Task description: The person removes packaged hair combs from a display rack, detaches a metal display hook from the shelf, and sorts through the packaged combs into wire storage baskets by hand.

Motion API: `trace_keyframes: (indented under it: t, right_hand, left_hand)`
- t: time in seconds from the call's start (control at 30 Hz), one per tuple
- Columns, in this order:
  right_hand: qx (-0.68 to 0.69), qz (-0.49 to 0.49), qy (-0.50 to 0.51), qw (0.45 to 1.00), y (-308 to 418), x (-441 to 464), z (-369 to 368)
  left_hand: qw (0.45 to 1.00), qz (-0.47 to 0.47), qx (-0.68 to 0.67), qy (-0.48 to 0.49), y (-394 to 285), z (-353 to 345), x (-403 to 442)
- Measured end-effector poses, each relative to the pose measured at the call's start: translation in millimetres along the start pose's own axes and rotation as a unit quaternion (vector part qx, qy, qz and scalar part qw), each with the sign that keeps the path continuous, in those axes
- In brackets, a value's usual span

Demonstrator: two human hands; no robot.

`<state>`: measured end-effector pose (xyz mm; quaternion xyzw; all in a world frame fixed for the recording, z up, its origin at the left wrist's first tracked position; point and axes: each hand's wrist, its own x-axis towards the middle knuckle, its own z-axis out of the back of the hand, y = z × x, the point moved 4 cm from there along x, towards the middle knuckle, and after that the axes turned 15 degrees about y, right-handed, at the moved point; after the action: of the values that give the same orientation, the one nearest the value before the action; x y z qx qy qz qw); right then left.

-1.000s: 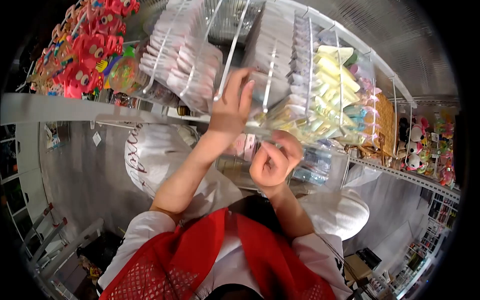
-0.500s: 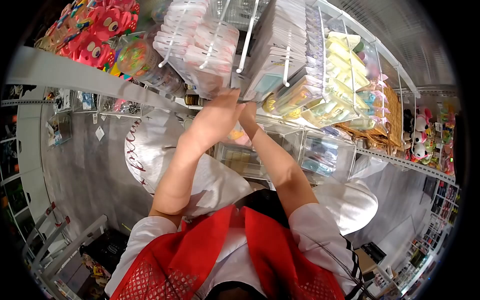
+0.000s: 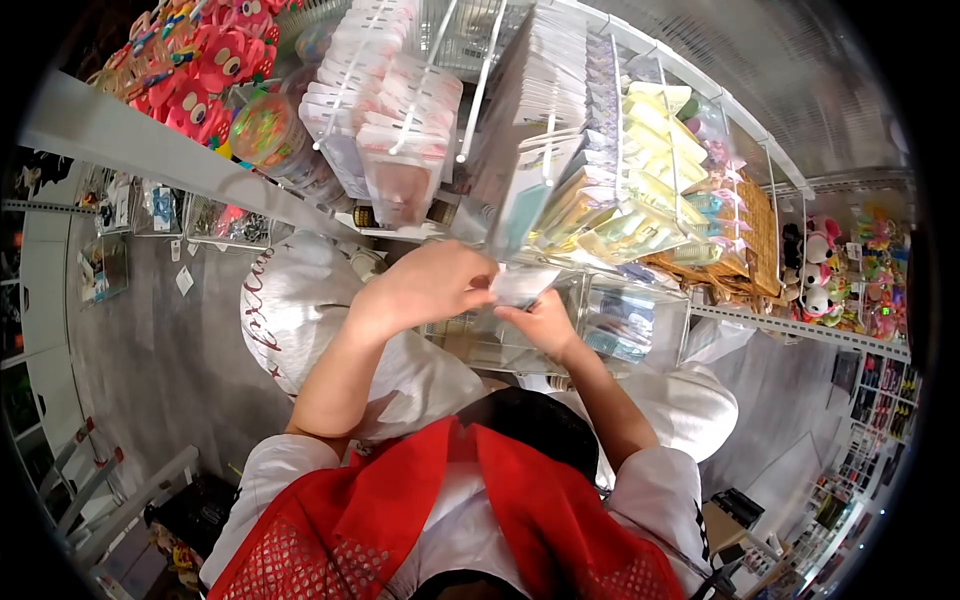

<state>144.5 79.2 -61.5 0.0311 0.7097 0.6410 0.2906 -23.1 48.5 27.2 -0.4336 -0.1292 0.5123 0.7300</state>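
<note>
From my remote post, head view: the white packet (image 3: 524,285) sits between the two hands, low in front of the hanging stock and above the clear bins (image 3: 475,341); it looks small, flat and pale, slightly glossy, with a greyer patch toward its lower part; any print is too blurred for me to read; left hand (image 3: 428,288) curled, thumb and fingers pinching its left edge; right hand (image 3: 543,322) pinching its lower right edge; just above hang the teal-fronted packs (image 3: 524,215), yellow packs (image 3: 650,215) beside them.
</note>
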Motion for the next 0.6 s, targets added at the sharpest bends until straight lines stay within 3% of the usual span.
trace_keyframes:
  t: [0.1,0.23,0.33,0.47,0.6]
  right_hand:
    - [0.1,0.114,-0.109,0.982,46.7,-13.9,-2.9]
    - [-0.057,0.297,-0.285,0.909,92.5,-24.4,-7.5]
    - [-0.347,0.252,-0.284,0.857,116.3,-24.8,-11.1]
    - [-0.285,0.244,-0.281,0.884,104.2,-22.7,-21.4]
    - [-0.286,0.248,-0.285,0.881,106.3,-19.3,-20.3]
  left_hand:
    - [0.991,-0.041,-0.11,-0.064,-16.7,16.3,4.8]
    - [0.921,-0.123,-0.28,-0.243,-15.5,17.9,15.9]
    - [0.917,-0.064,-0.297,-0.257,-2.6,15.5,19.2]
    - [0.899,-0.065,-0.3,-0.311,-11.9,14.8,25.9]
    - [0.909,0.003,-0.264,-0.323,-5.3,13.8,32.1]
